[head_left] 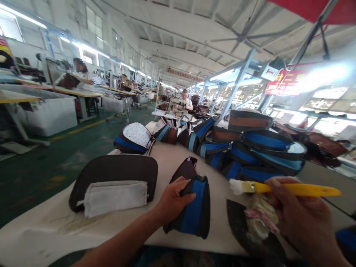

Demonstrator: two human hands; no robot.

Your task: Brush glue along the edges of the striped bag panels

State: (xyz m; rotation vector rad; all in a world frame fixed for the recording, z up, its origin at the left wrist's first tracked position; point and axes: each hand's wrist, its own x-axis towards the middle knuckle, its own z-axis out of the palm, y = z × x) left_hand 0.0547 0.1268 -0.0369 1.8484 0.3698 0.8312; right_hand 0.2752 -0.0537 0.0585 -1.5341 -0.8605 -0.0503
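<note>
My left hand [175,198] grips a blue and black fabric piece [198,207] over the pale table [155,226], thumb on top of it. In my right hand [300,215] is a paintbrush with a yellow handle [303,190]; its whitish bristles point left, apart from the fabric. Below the brush stands a small, crusted glue pot [260,218], partly behind my right hand, on a dark flat piece [239,222]. To the left of my left hand lies a black rounded panel [119,168] with a white fabric strip [115,198] on it.
Blue, black and brown sewn pieces [250,155] are heaped along the table's far right side. A rounded piece with a pale speckled face [136,135] sits at the far left edge. Beyond are white bins [52,115], sewing tables and several people at work.
</note>
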